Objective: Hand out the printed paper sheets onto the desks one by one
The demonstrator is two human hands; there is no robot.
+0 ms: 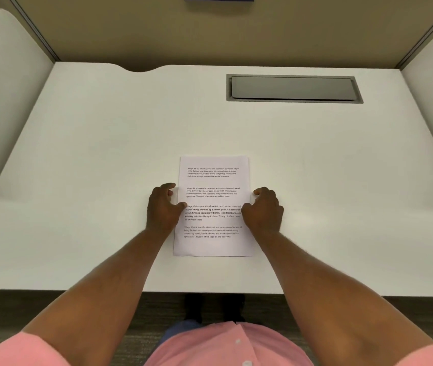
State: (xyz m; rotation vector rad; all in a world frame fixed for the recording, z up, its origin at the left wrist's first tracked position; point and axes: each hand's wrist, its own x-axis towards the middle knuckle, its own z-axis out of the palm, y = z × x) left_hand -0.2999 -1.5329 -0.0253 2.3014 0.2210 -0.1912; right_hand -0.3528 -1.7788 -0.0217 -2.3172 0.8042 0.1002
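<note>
Pink shirt is filling the bottom edge, nearest the lens. Left grip and right grip are each pinching a long edge of the printed paper, thumbs on top, fingers curled. Paper is lying flat on the white worktop, between the two grips. Grey hatch is sitting well beyond the right grip.

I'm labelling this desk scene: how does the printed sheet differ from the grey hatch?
The printed sheet is white with black text; the grey hatch is plain. The sheet lies lengthwise, near the front; the hatch runs crosswise, back right. The left hand and right hand hold the sheet's sides; nothing touches the hatch. Both are flat rectangles.
</note>
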